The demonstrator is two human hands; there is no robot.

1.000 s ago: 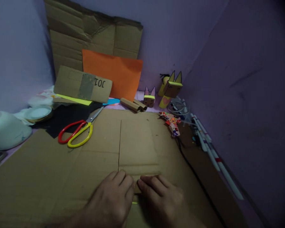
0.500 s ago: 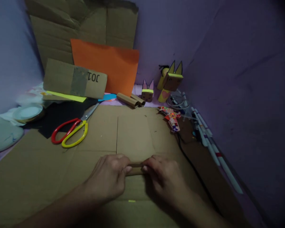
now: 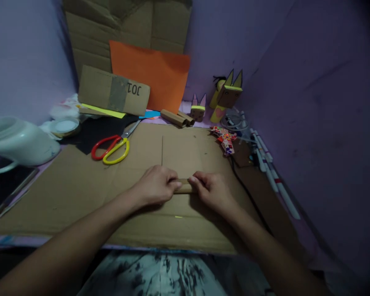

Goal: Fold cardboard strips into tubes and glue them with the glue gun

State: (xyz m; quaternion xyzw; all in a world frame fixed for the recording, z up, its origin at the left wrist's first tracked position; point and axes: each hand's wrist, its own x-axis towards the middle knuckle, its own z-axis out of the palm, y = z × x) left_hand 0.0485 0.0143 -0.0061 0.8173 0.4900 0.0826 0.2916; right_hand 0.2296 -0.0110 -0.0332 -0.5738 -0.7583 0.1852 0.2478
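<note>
My left hand and my right hand are closed on the two ends of the near edge of a light brown cardboard piece. That edge is folded or rolled over between my fingertips. Its flat part lies away from me on a larger cardboard sheet. My fingers hide the ends of the fold. Beyond my left hand lie scissors with one red and one yellow handle. A hot glue gun covered in a colourful pattern rests past my right hand.
Two cardboard tubes lie at the back beside cardboard animal figures. An orange sheet leans against the wall. At left are a white jug and a roll of tape. A black cord and several pens run along the right.
My view has shifted, so the table's near edge and the patterned cloth on my lap now show. Both hands keep hold of the cardboard; its folded edge looks flatter, with less of a gap.
</note>
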